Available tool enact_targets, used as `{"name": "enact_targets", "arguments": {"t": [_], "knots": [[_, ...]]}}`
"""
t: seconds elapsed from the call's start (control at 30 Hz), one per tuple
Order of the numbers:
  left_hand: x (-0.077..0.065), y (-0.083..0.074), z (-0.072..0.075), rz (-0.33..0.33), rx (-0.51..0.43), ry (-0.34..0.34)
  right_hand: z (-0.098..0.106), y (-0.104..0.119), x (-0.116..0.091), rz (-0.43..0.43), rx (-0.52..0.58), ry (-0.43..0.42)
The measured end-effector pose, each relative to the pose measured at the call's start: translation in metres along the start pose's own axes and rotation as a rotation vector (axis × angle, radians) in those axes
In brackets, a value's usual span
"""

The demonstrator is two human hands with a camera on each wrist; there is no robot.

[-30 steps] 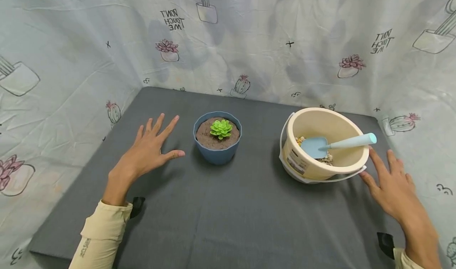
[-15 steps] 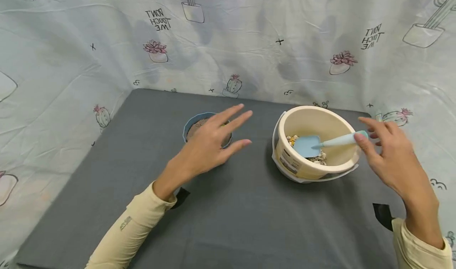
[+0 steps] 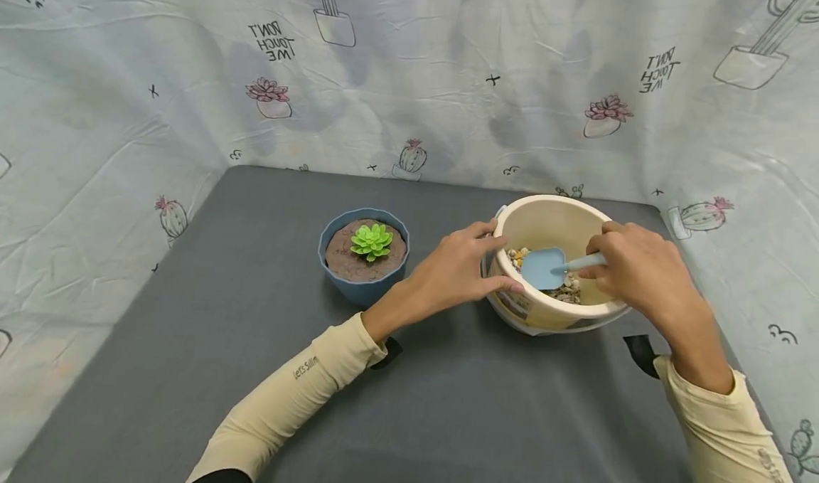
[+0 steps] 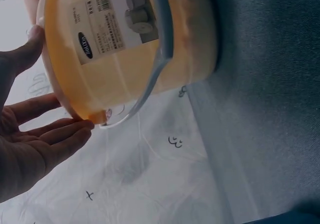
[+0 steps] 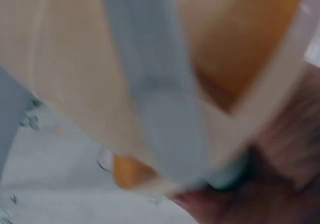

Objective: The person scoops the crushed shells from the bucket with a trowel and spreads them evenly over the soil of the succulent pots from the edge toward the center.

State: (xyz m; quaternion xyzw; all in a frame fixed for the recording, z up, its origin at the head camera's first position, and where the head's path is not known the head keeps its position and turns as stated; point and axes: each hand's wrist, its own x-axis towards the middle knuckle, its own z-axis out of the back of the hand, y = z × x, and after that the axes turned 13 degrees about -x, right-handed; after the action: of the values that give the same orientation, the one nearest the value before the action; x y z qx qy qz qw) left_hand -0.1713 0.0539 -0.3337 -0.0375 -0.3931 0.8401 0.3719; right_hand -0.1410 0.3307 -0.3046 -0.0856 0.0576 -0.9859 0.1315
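Observation:
A cream bucket [image 3: 555, 225] stands on the grey cloth at the right. Inside it, a light blue hand trowel [image 3: 542, 268] lies blade-down over small mixed pebbles [image 3: 566, 292]. My right hand [image 3: 643, 262] reaches over the right rim and grips the trowel's handle; the right wrist view is blurred, showing the handle's teal end [image 5: 230, 176] beside the hand. At the bucket's left rim is my left hand [image 3: 451, 269], thumb in front and fingers farther back. In the left wrist view, its fairly straight fingers [image 4: 65, 134] touch the rim below the labelled bucket wall [image 4: 107, 79].
A blue pot [image 3: 365, 291] with brown soil and a green succulent [image 3: 371, 242] stands left of the bucket, close behind my left forearm. The bucket's pale carrying handle [image 4: 150, 79] hangs down its side. A printed curtain [image 3: 384, 77] encloses the grey table.
My left hand has moved right, past the pot, to the bucket's left rim. My right hand has come from beside the bucket over its rim and taken hold of the trowel handle.

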Motion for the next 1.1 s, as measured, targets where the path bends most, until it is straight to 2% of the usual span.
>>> {"name": "enact_targets", "arguments": {"t": [0.2, 0.33, 0.5, 0.67, 0.87, 1.1], "knots": [[-0.006, 0.001, -0.001, 0.001, 0.0, -0.03, -0.003, 0.007, 0.007, -0.129, 0.077, 0.07], [-0.008, 0.002, 0.001, 0.0, 0.013, -0.03, -0.007, 0.02, 0.015, -0.132, 0.148, 0.121], [-0.01, 0.002, 0.002, 0.016, 0.014, -0.029, -0.015, 0.031, 0.018, -0.157, 0.24, 0.111], [-0.007, 0.0, 0.002, 0.015, 0.026, -0.021, -0.009, 0.022, 0.011, -0.215, 0.253, 0.069], [-0.009, -0.001, -0.001, 0.028, 0.008, -0.039, -0.002, 0.014, 0.0, -0.228, 0.28, 0.002], [-0.003, -0.001, -0.002, -0.015, -0.011, -0.047, 0.003, -0.001, -0.016, -0.259, 0.283, -0.156]]}}
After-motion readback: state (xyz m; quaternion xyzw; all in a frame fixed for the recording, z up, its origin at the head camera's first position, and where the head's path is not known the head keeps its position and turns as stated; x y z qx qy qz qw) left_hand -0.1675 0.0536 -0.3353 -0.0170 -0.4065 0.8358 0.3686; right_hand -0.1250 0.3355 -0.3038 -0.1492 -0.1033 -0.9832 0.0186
